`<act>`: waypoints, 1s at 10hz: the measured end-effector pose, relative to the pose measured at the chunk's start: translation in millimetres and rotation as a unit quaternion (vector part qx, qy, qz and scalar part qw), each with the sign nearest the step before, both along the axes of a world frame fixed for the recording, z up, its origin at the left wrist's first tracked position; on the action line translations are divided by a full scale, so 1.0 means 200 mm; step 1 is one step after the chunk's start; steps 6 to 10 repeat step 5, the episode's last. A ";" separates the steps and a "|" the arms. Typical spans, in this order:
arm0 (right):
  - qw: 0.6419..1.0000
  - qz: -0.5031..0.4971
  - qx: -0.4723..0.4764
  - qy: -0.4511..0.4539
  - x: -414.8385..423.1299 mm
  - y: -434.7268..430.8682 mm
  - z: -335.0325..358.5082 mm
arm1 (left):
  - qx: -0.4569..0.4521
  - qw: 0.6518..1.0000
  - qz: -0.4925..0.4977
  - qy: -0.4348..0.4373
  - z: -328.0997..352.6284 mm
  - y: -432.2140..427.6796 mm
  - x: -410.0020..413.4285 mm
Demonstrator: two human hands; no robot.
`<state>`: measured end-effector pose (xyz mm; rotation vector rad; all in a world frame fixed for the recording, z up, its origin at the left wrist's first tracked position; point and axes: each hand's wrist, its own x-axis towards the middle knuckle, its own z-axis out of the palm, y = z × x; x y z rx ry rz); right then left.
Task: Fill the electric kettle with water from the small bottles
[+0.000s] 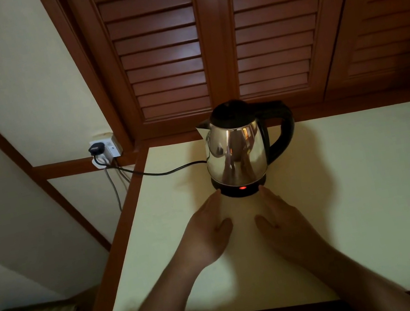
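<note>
Straight-fingered, my left hand [206, 233] and right hand [284, 221] lay flat on the smooth counter [367, 181] before the rounded steel kettle [235, 150].

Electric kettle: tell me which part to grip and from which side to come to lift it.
Grip the black loop handle, which sticks out on the electric kettle's right, opposite the spout. Come from the right with the right hand, fingers through the loop. The lit red light on the base suggests the steel body may be hot, so avoid it.
</note>
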<state>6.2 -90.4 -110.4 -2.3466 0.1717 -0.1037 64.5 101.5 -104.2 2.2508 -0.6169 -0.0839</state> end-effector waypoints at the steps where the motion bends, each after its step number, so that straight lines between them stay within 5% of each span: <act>1: 1.000 0.001 0.002 -0.001 0.00 0.00 -0.01 | 0.013 1.000 0.003 0.001 0.00 0.00 0.00; 10: 0.997 -0.027 0.063 -0.024 -0.10 0.02 -0.13 | -0.067 0.996 -0.013 0.049 -0.07 0.05 -0.12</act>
